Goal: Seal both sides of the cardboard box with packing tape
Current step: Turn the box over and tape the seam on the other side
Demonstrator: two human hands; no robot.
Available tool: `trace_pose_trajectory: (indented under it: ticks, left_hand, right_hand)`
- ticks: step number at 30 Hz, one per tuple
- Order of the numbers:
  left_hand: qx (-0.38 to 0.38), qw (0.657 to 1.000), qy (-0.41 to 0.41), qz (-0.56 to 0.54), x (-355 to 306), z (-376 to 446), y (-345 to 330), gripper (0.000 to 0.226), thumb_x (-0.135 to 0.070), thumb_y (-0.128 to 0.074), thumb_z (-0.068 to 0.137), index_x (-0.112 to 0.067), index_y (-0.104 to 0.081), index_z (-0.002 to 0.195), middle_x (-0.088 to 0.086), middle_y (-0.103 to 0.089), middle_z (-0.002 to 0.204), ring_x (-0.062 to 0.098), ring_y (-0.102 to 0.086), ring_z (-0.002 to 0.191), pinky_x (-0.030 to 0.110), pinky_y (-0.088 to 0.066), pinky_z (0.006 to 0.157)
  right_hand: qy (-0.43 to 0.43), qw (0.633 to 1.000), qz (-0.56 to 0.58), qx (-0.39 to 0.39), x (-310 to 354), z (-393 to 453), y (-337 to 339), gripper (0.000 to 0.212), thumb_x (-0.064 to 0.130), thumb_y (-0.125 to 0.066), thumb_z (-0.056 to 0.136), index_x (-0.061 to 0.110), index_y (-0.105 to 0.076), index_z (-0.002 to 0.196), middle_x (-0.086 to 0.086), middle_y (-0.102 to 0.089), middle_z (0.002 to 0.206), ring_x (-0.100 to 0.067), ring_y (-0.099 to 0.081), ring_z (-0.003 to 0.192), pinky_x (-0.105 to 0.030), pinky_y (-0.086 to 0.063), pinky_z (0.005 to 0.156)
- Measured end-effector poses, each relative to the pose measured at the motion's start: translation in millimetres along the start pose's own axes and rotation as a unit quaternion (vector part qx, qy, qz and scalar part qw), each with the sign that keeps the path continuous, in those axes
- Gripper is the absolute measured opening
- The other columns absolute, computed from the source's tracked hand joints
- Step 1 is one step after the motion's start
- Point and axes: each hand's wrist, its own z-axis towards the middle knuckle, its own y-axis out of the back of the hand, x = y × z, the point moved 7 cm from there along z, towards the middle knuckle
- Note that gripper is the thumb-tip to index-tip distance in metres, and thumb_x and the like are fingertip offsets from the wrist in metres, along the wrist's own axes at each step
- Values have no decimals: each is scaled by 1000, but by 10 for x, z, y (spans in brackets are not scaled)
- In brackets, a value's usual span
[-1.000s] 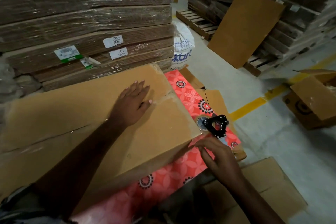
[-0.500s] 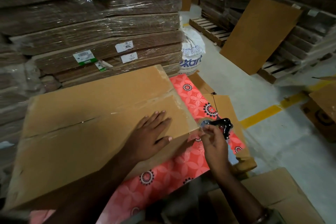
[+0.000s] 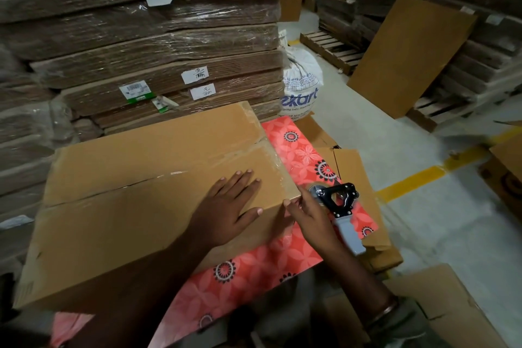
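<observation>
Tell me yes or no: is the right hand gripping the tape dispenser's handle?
No, the right hand touches the box corner; the tape dispenser lies beside it.

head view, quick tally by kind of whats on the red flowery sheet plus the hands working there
cardboard box: 1
tape dispenser: 1
hands: 2, left hand flat on the box top, right hand at the box's near right corner beside the dispenser
total: 4, all on or over the red floral sheet
</observation>
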Motion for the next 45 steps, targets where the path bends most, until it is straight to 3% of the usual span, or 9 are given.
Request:
trace_pose_trajectory:
  ticks: [7,10,16,21,26,34,37,40,45]
  left_hand:
    - [-4,1000,-5,-3,-34,-5,38,69,-67,-25,103,-34,-21,164,-7,-12,175,14,-11,161,40,-17,129]
    - [-3,1000,-4,7,-36,0,42,70,-66,-25,103,-33,-21,165,-7,-11,175,14,-11,161,41,-17,128]
    - [2,1000,-2,9,-39,21,28,70,-66,-26,103,-33,-20,165,-7,-10,175,15,-12,161,41,-18,128]
    - [12,1000,2,6,-72,22,47,70,-65,-28,103,-33,-18,165,-7,-9,175,15,-10,161,40,-15,128]
    - [15,1000,7,8,-67,12,50,70,-65,-28,103,-34,-18,165,-7,-9,175,15,-10,161,41,-16,129]
    - [-2,1000,5,3,-79,-1,62,69,-66,-27,103,-34,-21,164,-6,-12,175,16,-13,161,44,-20,128]
    - [-9,1000,4,-1,-77,-12,48,69,-66,-27,103,-33,-23,164,-6,-14,174,16,-15,161,45,-22,127]
    - [-16,1000,2,-2,-68,-16,42,69,-65,-28,104,-31,-25,164,-4,-17,174,18,-18,160,47,-23,126]
    - [-15,1000,3,3,-40,-10,10,70,-65,-25,104,-30,-24,164,-3,-17,174,19,-17,160,48,-23,126]
  right_hand:
    - [-5,1000,-2,-29,-33,-90,140,71,49,-62,96,31,-34,159,11,-44,159,-6,-43,144,-40,-39,118]
    - [78,991,-32,-104,191,-240,228,56,29,-53,103,29,-39,157,18,-47,154,2,-44,141,-28,-38,114]
    - [185,965,-171,-70,434,-264,52,51,9,-49,102,24,-51,150,11,-48,153,20,-29,139,-9,-24,115]
    - [185,955,-208,-105,396,-139,124,49,5,-51,95,15,-61,142,-1,-59,147,-13,-52,135,-23,-37,115]
    - [178,961,-169,-127,330,-116,234,57,-12,-52,87,15,-67,135,1,-70,131,-10,-63,120,-18,-44,105]
    - [43,972,-117,-199,-129,-312,491,39,1,-58,95,16,-71,129,6,-73,117,-12,-70,107,-31,-53,91]
    - [38,987,-75,-136,-134,-444,203,62,-4,-54,93,23,-53,149,15,-62,136,16,-60,105,-18,-49,91]
    - [2,998,6,-55,-193,-410,-181,80,0,-56,95,29,-24,162,16,-40,158,4,-41,141,-26,-37,117]
    - [-44,999,-29,-9,-218,-384,-513,97,-2,-56,96,22,13,161,3,10,170,-11,0,156,-37,-11,128]
